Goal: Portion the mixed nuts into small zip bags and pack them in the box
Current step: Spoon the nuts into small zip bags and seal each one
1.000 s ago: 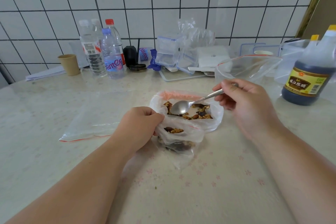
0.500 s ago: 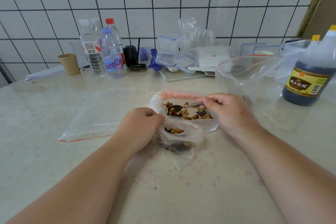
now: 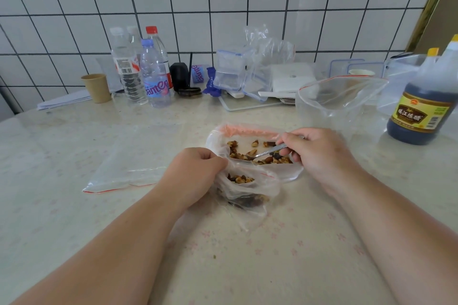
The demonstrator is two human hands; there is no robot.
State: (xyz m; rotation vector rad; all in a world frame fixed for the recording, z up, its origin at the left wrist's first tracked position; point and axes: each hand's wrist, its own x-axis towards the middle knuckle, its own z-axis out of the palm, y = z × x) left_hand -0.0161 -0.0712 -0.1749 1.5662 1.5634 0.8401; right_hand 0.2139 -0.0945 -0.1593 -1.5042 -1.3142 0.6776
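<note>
- Both forearms come in from the bottom edge, meeting at centre frame.
- Left hand (image 3: 195, 176), just left of centre, has its fingers curled and pinching the rim of the small zip bag (image 3: 247, 189), apparently to prop the mouth open; a part-portion of nuts sits inside.
- Right hand (image 3: 319, 156), right of centre, has its fingers wrapped round the spoon (image 3: 270, 151) handle, tip down among the mixed nuts (image 3: 257, 156) in the larger bag (image 3: 250, 131) with the rolled-down pink rim. Rolling it likely keeps the stock shallow for scooping.
- Looks like another scoop loading up; the spoon's bowl is buried, so I can't tell how full it is.
- A flat empty zip bag (image 3: 128, 163) lies left of centre, probably next in line.
- An open clear bag (image 3: 339, 96) stands at upper right, beside a dark vinegar bottle (image 3: 423, 101) cut off by the right edge.
- Along the back wall: paper cup (image 3: 96, 86), water bottles (image 3: 143, 72), clip-lid plastic boxes (image 3: 230, 72). Which box takes the packed bags, I can't say.
</note>
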